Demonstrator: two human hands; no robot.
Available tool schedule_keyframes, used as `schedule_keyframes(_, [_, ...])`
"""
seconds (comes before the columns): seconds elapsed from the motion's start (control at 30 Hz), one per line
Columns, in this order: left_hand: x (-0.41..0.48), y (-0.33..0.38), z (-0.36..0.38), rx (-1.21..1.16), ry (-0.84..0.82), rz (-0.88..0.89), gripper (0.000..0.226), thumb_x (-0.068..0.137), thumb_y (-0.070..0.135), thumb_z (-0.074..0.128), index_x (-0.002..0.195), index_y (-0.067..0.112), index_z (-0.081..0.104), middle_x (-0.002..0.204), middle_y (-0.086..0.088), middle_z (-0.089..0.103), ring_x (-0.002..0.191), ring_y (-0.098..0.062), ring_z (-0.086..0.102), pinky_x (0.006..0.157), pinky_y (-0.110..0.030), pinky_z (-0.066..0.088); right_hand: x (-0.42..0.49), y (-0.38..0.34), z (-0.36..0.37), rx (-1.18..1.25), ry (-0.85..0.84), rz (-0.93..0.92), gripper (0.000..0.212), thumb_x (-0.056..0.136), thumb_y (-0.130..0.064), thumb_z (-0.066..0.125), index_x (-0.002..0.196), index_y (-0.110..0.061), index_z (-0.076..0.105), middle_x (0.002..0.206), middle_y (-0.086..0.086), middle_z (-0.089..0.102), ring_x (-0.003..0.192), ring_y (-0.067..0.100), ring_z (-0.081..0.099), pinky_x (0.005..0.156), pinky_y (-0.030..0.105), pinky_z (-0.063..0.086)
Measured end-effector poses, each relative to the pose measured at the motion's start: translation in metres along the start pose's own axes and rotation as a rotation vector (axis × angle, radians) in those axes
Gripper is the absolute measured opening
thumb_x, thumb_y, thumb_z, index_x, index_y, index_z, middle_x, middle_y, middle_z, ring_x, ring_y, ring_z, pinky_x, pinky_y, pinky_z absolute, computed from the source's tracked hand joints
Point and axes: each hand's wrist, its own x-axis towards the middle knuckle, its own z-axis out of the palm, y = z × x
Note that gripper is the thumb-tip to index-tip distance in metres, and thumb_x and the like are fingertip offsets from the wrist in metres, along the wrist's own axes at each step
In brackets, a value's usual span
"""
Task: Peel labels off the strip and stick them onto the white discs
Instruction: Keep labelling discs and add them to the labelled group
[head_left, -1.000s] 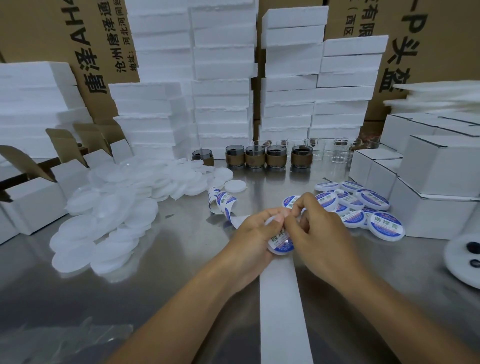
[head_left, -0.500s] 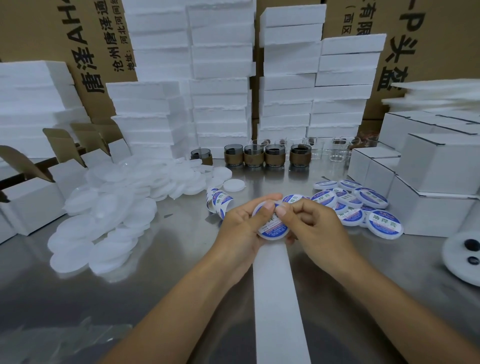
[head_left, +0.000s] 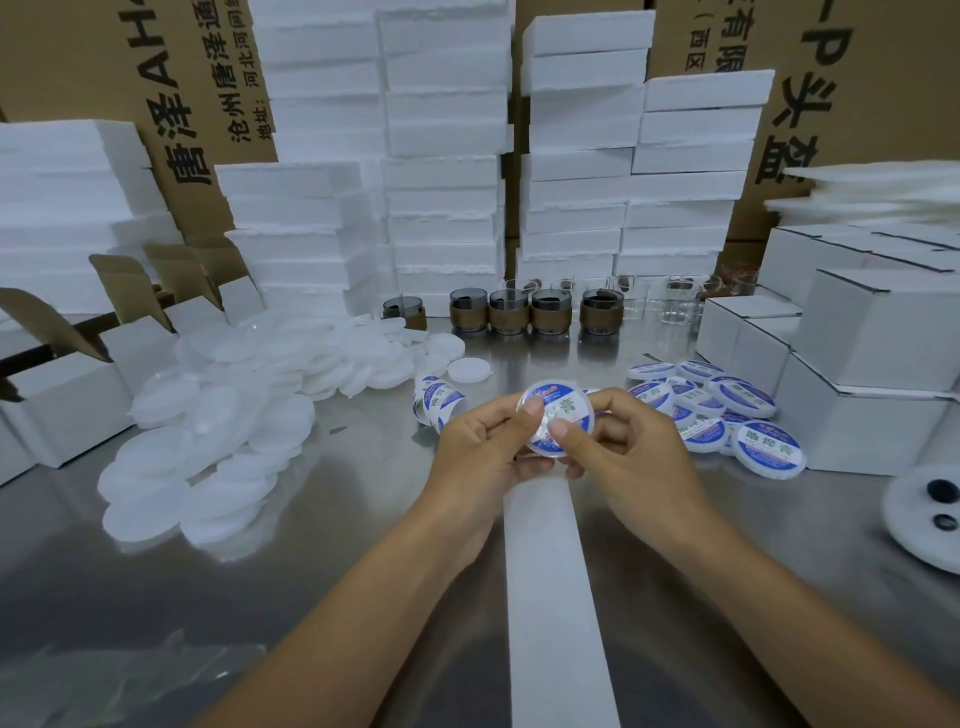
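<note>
- The backing (head_left: 556, 597) ran from the near edge of the table (head_left: 363, 545) up under the hands.
- The left hand (head_left: 478, 452) and right hand (head_left: 628, 457) both pinched one disc (head_left: 584, 415) above mid-table, thumbs pressing its label (head_left: 555, 404).
- Risk: uneven thumb pressure could crease the label or trap a bubble. A skewed label would probably tear if it were lifted again.
- The label strip (head_left: 436, 397) curled just left of the hands, so a tug on the backing might drag it.
- The labelled discs (head_left: 769, 447) lay to the right and the blank discs (head_left: 234, 415) to the left.
- The jars (head_left: 550, 312) stood far.
</note>
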Motion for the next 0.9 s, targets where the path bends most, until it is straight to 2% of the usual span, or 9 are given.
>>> schedule_keyframes(0.2, [-0.0008,-0.0027,0.0027,0.028,-0.034,-0.005,0.021,0.089,0.019,0.059,0.107,0.01,0.066,0.094,-0.009,0.073,0.081,-0.014,0.067,0.076,-0.026,0.056,0.002,-0.0006,-0.0025,0.039,0.071,0.021,0.006,0.083,-0.019,0.066,0.086,-0.016,0.062,0.064,-0.001,0.07,0.049,0.005,0.059,0.054,0.016,0.049])
schedule_keyframes(0.37, [0.0004,-0.0049,0.0019,0.088,-0.034,0.005,0.014,0.09,0.012,0.059,0.101,0.017,0.065,0.083,0.0,0.073,0.069,-0.006,0.064,0.069,-0.021,0.054,0.0024,-0.0005,-0.004,0.023,0.133,0.038,0.011,0.088,-0.023,0.06,0.093,-0.013,0.059,0.066,-0.004,0.071,0.049,0.005,0.06,0.054,0.015,0.05])
schedule_keyframes(0.6, [-0.0008,-0.0066,0.0047,0.134,-0.049,0.081,0.022,0.084,0.01,0.067,0.101,0.021,0.061,0.086,0.005,0.074,0.075,-0.006,0.067,0.067,-0.017,0.053,0.0012,-0.0007,-0.0015,0.031,0.128,0.018,0.007,0.088,-0.02,0.061,0.085,-0.013,0.059,0.064,-0.001,0.071,0.047,0.008,0.06,0.051,0.016,0.049])
schedule_keyframes(0.7, [0.0002,-0.0071,0.0035,0.14,-0.03,0.085,0.023,0.084,0.008,0.067,0.1,0.022,0.06,0.086,0.007,0.074,0.076,-0.004,0.067,0.068,-0.016,0.053,0.0019,-0.0009,-0.0019,0.048,0.142,0.006,0.01,0.09,-0.02,0.057,0.082,-0.014,0.059,0.057,-0.004,0.068,0.045,0.006,0.057,0.05,0.014,0.047])
schedule_keyframes(0.9, [0.0029,-0.0058,0.0012,0.166,0.0,0.072,0.009,0.09,0.021,0.059,0.098,0.023,0.063,0.083,0.005,0.074,0.071,-0.005,0.066,0.07,-0.021,0.055,0.0032,0.0007,-0.0037,0.03,0.159,-0.018,0.01,0.09,-0.02,0.056,0.081,-0.016,0.059,0.056,-0.006,0.067,0.046,0.004,0.057,0.05,0.012,0.046])
